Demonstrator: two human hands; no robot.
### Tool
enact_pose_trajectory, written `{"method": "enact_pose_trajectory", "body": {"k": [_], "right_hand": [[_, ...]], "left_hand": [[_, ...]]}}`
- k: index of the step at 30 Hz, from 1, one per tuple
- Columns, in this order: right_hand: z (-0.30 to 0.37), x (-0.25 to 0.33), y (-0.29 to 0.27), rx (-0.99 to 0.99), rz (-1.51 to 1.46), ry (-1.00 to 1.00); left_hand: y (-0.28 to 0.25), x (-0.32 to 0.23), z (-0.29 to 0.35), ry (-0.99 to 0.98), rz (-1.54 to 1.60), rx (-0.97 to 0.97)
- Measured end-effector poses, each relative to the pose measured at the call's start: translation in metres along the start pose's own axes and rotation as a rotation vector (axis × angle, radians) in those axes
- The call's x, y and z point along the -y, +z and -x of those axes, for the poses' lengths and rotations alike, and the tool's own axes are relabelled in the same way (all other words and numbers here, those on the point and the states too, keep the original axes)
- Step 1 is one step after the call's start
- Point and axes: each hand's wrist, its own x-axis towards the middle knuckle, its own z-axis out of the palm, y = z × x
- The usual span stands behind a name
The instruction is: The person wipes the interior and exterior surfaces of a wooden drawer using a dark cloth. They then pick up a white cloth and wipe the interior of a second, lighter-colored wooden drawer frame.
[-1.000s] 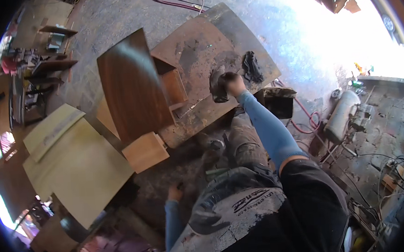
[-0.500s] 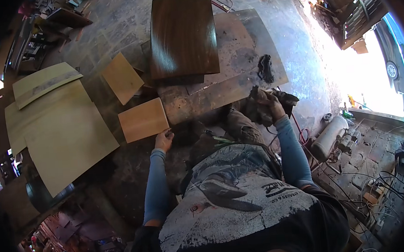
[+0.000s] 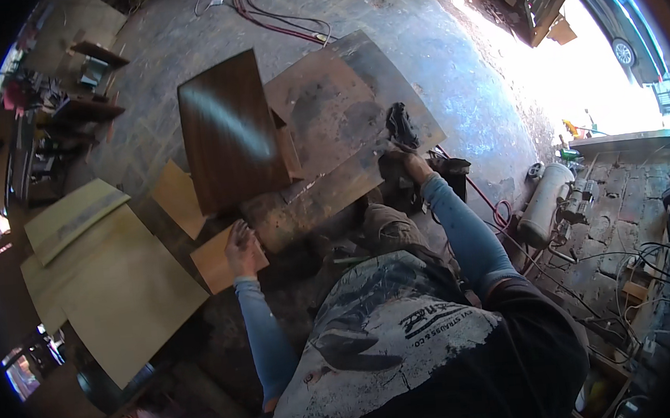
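My left hand [image 3: 241, 250] is raised over a small light wood panel [image 3: 214, 273], fingers apart and holding nothing. Just beyond it is the lower corner of a glossy dark brown wooden panel [image 3: 229, 135], propped above the stained work board [image 3: 323, 101]. On the right part of that board lies a crumpled black rag [image 3: 401, 127]. My right hand [image 3: 409, 162] is at the rag's near end, its fingers partly hidden and blurred, so whether it grips the rag is unclear. Beside this hand, below the board's edge, is a dark container [image 3: 455, 176].
Another light wood panel [image 3: 178, 200] lies left of the brown one. Large pale sheets [image 3: 115, 286] are stacked farther left. A cylindrical tank [image 3: 544, 206] stands to the right, near red hoses [image 3: 500, 213] and loose cables. More hose [image 3: 267, 12] runs over the floor beyond the board.
My left hand has risen from the small panel's corner to over it. The right hand has moved toward the black rag, and the brown crumpled cloth it held no longer shows. The view has turned.
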Motion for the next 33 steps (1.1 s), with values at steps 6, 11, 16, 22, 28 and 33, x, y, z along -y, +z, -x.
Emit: {"method": "enact_pose_trajectory", "body": {"k": [6,11,16,22,28,33], "right_hand": [[0.002,0.069,0.008,0.18,-0.06,0.221],[-0.002,-0.039,-0.027,0.203,0.585,-0.449],[0.066,-0.03,-0.023,0.182,0.811,-0.243],[0.163,-0.026,-0.021,-0.109,0.446,0.158],[0.191,0.006,0.035,-0.295,0.318,0.36],[0.233,-0.11,0.034,-0.406,0.484,0.167]], "left_hand": [[-0.055,-0.087,-0.028,-0.273,0.541,-0.238],[-0.068,-0.143,-0.093,-0.299,0.452,-0.037],[-0.048,-0.182,-0.151,-0.248,0.372,0.278],[-0.025,-0.198,-0.203,-0.404,0.667,0.595],[-0.053,-0.184,-0.222,-0.46,0.718,0.864],[-0.019,-0.183,-0.223,-0.472,0.676,0.657]]}}
